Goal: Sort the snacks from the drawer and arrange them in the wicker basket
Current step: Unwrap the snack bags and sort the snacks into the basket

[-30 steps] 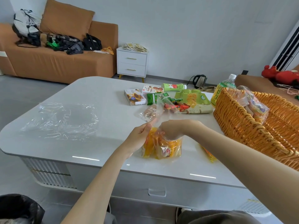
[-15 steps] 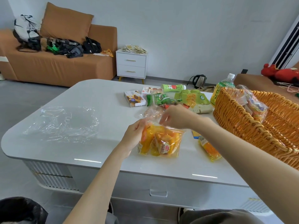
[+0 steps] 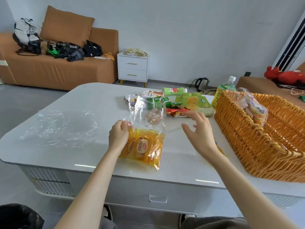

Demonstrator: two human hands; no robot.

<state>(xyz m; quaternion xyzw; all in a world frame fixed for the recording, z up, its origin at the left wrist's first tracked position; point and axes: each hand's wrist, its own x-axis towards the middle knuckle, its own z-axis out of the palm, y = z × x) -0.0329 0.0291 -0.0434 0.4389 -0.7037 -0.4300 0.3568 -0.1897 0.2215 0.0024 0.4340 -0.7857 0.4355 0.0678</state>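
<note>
Grey-white table [image 3: 82, 103] fills most of the view, w/ the wicker basket [image 3: 244, 129] on its right end, so everything's relative to that. One clear pack of snacks [image 3: 254, 106] is already inside it, leaning on its left wall. Empty clear plastic [image 3: 62, 126] lies well left of the basket. The unsorted snack pile [image 3: 173, 103] sits just left of its far corner. The clear bag of yellow packets [image 3: 143, 147] rests on the table left of the basket, near the front edge.

What changed: half a sec ago both hands were at the bag's top. Now the right hand [image 3: 199, 129] has let go, fingers spread and holding nothing, btwn bag and basket. The left hand [image 3: 118, 136] alone pinches the bag's clear neck.

Imo it's off to grab another packet, or bagging's done. Either way the bag's not in the basket yet.
</note>
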